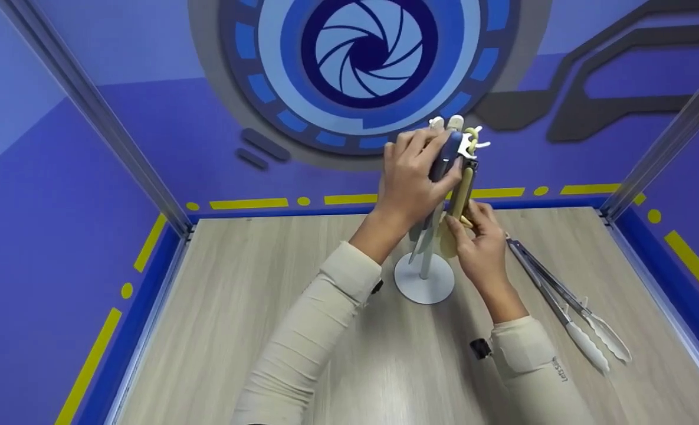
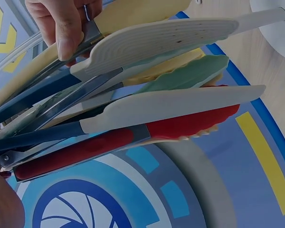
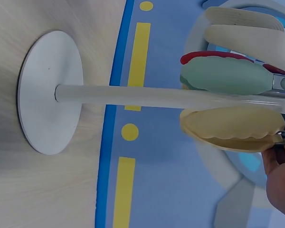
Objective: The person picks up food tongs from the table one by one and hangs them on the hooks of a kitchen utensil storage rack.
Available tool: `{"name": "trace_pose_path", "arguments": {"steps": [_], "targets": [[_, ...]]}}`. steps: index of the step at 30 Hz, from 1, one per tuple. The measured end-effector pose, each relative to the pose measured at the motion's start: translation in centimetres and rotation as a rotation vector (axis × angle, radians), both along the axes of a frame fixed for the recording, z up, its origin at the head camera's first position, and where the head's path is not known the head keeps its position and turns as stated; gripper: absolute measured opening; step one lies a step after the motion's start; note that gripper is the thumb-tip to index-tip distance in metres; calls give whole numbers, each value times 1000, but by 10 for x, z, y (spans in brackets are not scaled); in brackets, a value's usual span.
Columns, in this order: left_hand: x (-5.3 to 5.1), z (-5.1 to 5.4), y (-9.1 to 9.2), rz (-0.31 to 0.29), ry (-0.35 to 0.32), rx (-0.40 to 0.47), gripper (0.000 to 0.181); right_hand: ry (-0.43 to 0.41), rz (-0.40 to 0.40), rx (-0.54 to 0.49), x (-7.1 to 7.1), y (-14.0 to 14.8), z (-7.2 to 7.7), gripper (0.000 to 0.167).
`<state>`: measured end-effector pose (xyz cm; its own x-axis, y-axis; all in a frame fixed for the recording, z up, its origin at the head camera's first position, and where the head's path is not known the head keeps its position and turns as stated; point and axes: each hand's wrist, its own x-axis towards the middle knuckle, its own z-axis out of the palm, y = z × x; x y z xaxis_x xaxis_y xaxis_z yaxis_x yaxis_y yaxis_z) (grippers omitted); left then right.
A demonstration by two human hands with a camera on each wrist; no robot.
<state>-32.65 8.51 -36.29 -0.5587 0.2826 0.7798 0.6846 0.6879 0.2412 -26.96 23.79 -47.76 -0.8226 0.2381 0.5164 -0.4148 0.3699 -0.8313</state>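
A white stand (image 1: 411, 286) with a round base and upright post bears several kitchen tongs, hanging with their tips down. My left hand (image 1: 408, 174) grips the top of the blue-handled tongs (image 1: 448, 154), which have pale tips. Lower and to the right, my right hand (image 1: 483, 245) pinches the yellow tongs (image 1: 460, 195) by their arms, just above their scalloped heads. Red tongs (image 2: 194, 121) and green tongs (image 2: 190, 73) hang close by in the left wrist view. Whether the yellow tongs' top loop sits on a white hook (image 1: 468, 146) I cannot tell.
Another pair of tongs (image 1: 553, 283), with steel arms and whitish tips, lies spread on the wooden table (image 1: 255, 330) right of the stand. Blue printed panels (image 1: 302, 171) stand behind and at both sides, with metal posts (image 1: 119, 136) at the corners.
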Motion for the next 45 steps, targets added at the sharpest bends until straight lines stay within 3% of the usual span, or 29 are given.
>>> {"name": "trace_pose_path", "arguments": {"steps": [7, 13, 24, 30, 39, 45], "targets": [[2, -1, 1, 39, 16, -23, 48, 8, 5, -6, -2, -4, -3, 47], [2, 2, 1, 36, 4, -13, 48, 8, -3, 31, -2, -3, -3, 48], [3, 2, 4, 30, -23, 5, 48, -64, -49, 90, 2, 7, -4, 50], [2, 2, 5, 30, -26, 1, 48, -37, -55, 86, 4, 13, -7, 51], [2, 2, 5, 26, -24, -2, 47, -34, -52, 165, 13, 20, -13, 68], [2, 2, 4, 23, -29, 4, 47, -16, -55, 202, 19, 38, -18, 59]]}}
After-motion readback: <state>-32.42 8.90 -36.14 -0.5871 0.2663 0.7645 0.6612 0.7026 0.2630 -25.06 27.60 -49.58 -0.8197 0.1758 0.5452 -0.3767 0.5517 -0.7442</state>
